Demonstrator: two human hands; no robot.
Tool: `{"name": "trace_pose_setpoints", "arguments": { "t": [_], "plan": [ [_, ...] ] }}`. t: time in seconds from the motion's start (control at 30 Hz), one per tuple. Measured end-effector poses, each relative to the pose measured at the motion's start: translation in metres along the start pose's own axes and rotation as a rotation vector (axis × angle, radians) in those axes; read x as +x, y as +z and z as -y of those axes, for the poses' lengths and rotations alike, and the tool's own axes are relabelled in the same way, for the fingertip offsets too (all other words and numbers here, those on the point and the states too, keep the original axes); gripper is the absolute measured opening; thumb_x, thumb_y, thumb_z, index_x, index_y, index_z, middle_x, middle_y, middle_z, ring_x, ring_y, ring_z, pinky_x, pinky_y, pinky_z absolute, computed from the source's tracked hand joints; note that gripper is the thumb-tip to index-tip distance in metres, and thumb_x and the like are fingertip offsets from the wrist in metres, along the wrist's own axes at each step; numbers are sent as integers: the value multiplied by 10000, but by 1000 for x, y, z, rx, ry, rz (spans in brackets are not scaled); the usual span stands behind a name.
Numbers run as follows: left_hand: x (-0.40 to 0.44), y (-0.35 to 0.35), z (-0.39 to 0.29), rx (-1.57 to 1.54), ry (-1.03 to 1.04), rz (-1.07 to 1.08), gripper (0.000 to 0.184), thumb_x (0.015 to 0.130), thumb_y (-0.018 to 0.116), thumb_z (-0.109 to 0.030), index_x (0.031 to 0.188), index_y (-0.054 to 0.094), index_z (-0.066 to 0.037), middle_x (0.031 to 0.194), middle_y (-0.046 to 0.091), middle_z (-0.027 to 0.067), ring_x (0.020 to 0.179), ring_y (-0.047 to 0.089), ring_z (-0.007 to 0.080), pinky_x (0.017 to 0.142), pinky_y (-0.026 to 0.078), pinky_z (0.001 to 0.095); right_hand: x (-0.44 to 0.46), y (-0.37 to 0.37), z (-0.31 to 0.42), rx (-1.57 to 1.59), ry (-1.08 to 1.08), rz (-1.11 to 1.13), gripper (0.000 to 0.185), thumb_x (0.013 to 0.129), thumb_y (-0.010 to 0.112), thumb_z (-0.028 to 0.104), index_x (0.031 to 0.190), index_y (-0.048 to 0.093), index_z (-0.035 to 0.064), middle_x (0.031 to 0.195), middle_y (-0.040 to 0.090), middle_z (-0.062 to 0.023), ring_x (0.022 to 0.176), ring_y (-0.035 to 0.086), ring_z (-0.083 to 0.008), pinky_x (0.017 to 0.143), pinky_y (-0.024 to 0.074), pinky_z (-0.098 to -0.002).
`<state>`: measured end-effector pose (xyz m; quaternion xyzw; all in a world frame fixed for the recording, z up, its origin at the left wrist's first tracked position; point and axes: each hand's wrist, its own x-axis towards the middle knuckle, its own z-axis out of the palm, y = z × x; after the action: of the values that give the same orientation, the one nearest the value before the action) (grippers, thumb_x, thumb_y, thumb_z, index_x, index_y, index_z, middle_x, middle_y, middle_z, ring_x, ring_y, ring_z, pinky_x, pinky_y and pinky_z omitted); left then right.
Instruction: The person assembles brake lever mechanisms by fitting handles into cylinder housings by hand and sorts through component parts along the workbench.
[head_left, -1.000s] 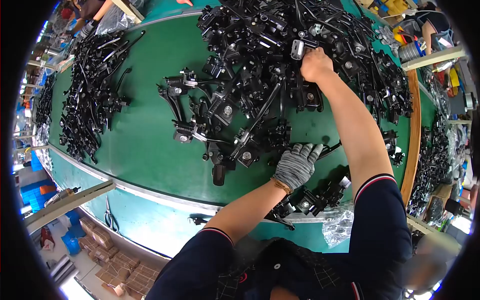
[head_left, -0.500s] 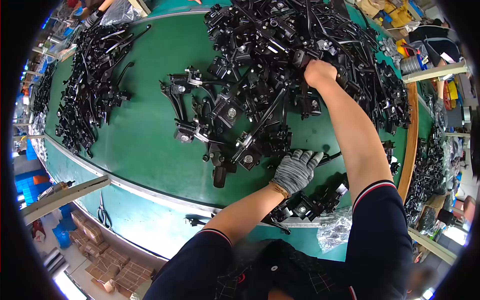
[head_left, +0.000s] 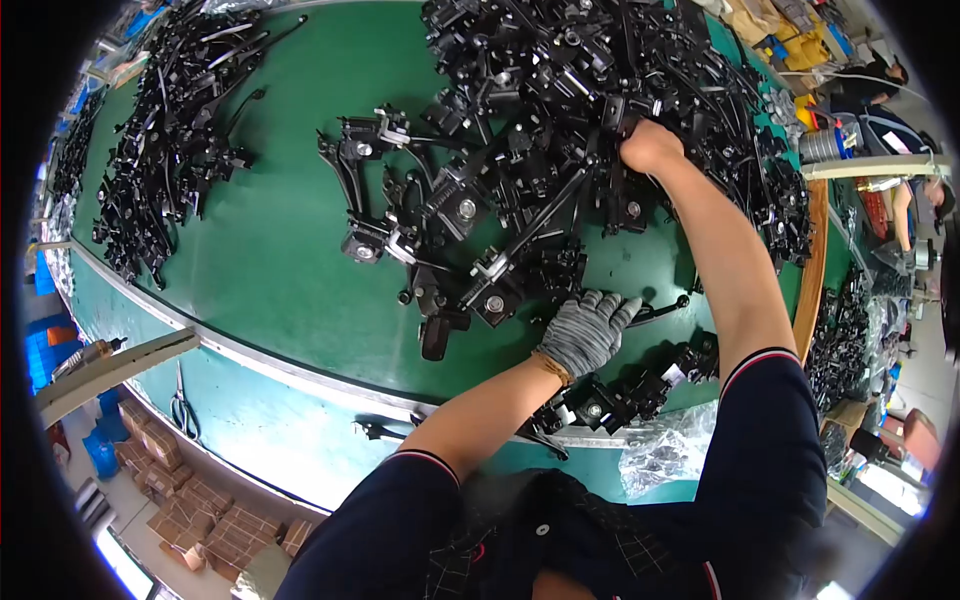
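Note:
My left hand (head_left: 585,335), in a grey knitted glove, is low over the green table with its fingers curled over a black brake lever assembly (head_left: 660,311). The tip of that lever sticks out to the right, while the rest is hidden under the glove. My bare right hand (head_left: 652,148) is closed at the near edge of a large heap of black brake lever assemblies (head_left: 540,60). A dark block-shaped part (head_left: 614,112) touches its finger side; the fingertips are hidden. Left of my hands lie several loose assemblies (head_left: 465,208) with silvery clamps.
Another heap of lever assemblies (head_left: 170,130) lies at the table's left. More parts (head_left: 600,410) sit along the near metal edge, beside a clear plastic bag (head_left: 665,460). A wooden strip (head_left: 814,270) borders the right side. Scissors (head_left: 183,412) hang below left; cardboard boxes (head_left: 225,535) stand on the floor.
The whole view has shifted slightly. My right hand has shifted a little to the right at the heap. More of the lever tip shows beyond my left hand, which stays in nearly the same place.

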<state>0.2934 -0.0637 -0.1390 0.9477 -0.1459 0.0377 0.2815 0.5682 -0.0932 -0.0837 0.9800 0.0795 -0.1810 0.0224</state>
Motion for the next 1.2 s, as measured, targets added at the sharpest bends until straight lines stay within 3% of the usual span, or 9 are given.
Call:
{"name": "trace_pose_setpoints", "arguments": {
  "t": [0.17, 0.27, 0.4, 0.57, 0.67, 0.8, 0.93, 1.07, 1.2],
  "plan": [
    [1, -5, 0, -40, 4, 34, 506, 785, 509, -287, 1271, 461, -155, 1121, 567, 88, 972, 548, 288, 736, 461, 424, 13, -10, -19, -51, -106, 230, 429, 667, 655, 237, 1016, 627, -12, 979, 636, -178, 956, 601, -318, 814, 475, -365],
    [-1, -3, 1, -38, 8, 21, 508, 781, 513, -288, 1268, 463, -153, 1120, 567, 89, 969, 547, 285, 727, 463, 425, 13, -16, -39, 199, -200, 320, 403, 616, 704, 246, 899, 647, -35, 874, 642, -160, 831, 613, -282, 746, 478, -366],
    [-1, 1, 1, -32, 17, -11, 509, 777, 517, -289, 1265, 465, -151, 1112, 567, 90, 959, 545, 281, 707, 472, 421, 16, -8, -52, 214, -158, 305, 372, 631, 655, 201, 874, 622, -79, 822, 629, -136, 698, 582, -235, 688, 485, -361],
    [0, 6, 2, -61, 5, -44, 510, 776, 519, -292, 1263, 466, -148, 1086, 569, 90, 947, 543, 277, 687, 486, 405, 11, -48, -36, 51, -111, 475, 399, 631, 651, 193, 924, 613, -75, 847, 634, -169, 737, 600, -248, 669, 483, -366],
    [0, 5, 2, -47, 13, -32, 509, 781, 518, -301, 1262, 465, -142, 1079, 566, 90, 948, 542, 273, 682, 489, 400, 10, -74, -28, -368, -228, 438, 422, 625, 645, 176, 956, 592, -81, 877, 638, -193, 771, 618, -269, 659, 484, -377],
    [1, 3, 2, -27, 17, -39, 510, 789, 517, -315, 1260, 464, -126, 1066, 567, 94, 942, 543, 266, 681, 490, 402, -3, -122, -26, -576, -439, 323, 420, 617, 647, 143, 997, 585, -23, 859, 639, -192, 802, 620, -310, 668, 484, -407],
    [3, 2, 0, 29, 34, -46, 514, 800, 510, -322, 1257, 459, -94, 1043, 573, 106, 929, 547, 264, 680, 490, 403, -55, -184, 2, -798, -422, 132, 403, 619, 647, 112, 1013, 590, 56, 821, 636, -169, 814, 606, -338, 697, 478, -424],
    [19, 6, 1, 85, 15, 54, 518, 805, 505, -311, 1253, 453, -57, 1018, 574, 132, 925, 551, 272, 693, 488, 404, -121, -235, 13, -684, -427, -48, 426, 628, 658, 92, 1047, 579, 122, 797, 628, -163, 807, 603, -341, 711, 476, -420],
    [17, -71, -23, -13, 9, 189, 517, 813, 499, -289, 1255, 436, -29, 1000, 574, 164, 902, 559, 292, 717, 483, 405, -206, -238, -1, -601, -572, -188, 437, 633, 663, 90, 1059, 571, 121, 771, 622, -167, 788, 604, -341, 708, 477, -414]
  ]
}}
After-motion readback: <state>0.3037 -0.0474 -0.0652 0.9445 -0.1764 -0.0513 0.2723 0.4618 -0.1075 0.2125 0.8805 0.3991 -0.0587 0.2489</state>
